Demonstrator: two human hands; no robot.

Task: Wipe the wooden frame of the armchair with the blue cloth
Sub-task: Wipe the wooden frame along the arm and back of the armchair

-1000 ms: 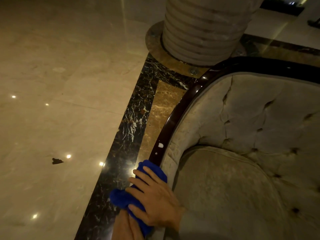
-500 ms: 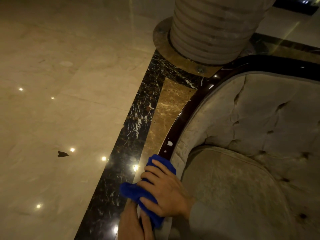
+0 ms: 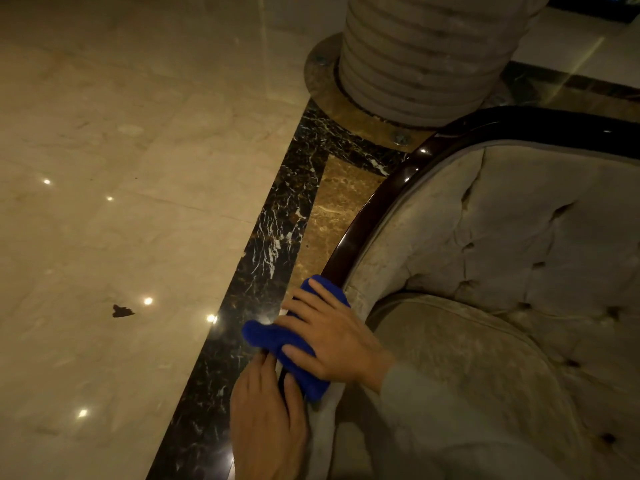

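The armchair has a dark glossy wooden frame (image 3: 367,223) that curves from the lower middle up around the tufted beige backrest (image 3: 519,237). A blue cloth (image 3: 277,337) lies bunched over the frame's left arm. My right hand (image 3: 332,337) presses down flat on the cloth, fingers spread over it. Just below it, my left hand (image 3: 266,420) rests on the arm of the chair, fingers lying along the frame. The part of the frame under the cloth and hands is hidden.
A ribbed stone column (image 3: 429,53) on a round base plate (image 3: 325,84) stands right behind the chair. The polished marble floor (image 3: 121,202) has a dark veined border strip (image 3: 277,237). A small dark scrap (image 3: 121,310) lies on the floor at left.
My right hand has slid the blue cloth a little up the frame, covering the white spot that showed above it. My left hand has come further into view.
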